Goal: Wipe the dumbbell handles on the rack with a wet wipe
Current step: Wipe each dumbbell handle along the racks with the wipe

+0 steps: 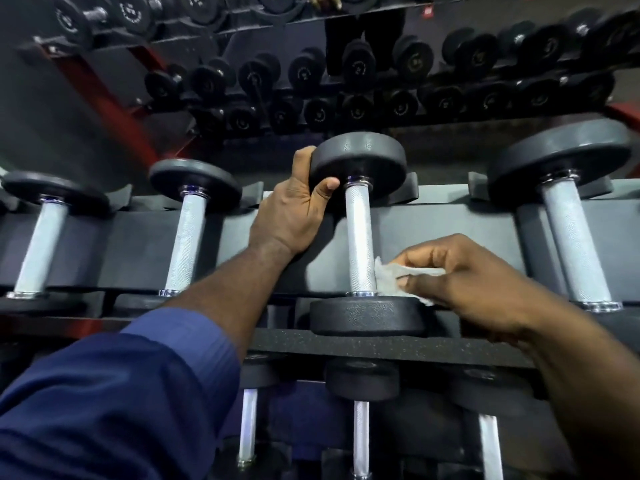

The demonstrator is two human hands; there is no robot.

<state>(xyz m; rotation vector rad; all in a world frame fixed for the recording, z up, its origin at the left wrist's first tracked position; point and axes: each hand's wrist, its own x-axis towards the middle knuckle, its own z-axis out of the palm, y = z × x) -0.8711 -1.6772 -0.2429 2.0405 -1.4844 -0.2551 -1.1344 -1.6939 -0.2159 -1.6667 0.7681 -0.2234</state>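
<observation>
Your left hand [294, 209] grips the far head [360, 164] of the centre dumbbell. The fingers curl over its left rim and the thumb presses its face, just left of the knurled handle [358, 237]. Your right hand [464, 275] pinches the wet wipe [391, 275] between thumb and fingertips. The wipe's free edge touches the handle's right side, just left of those fingertips and just above the near head [367, 315]. The dumbbell lies across the rack [450, 230]. Neighbouring dumbbells [185, 237] sit well apart from both hands.
</observation>
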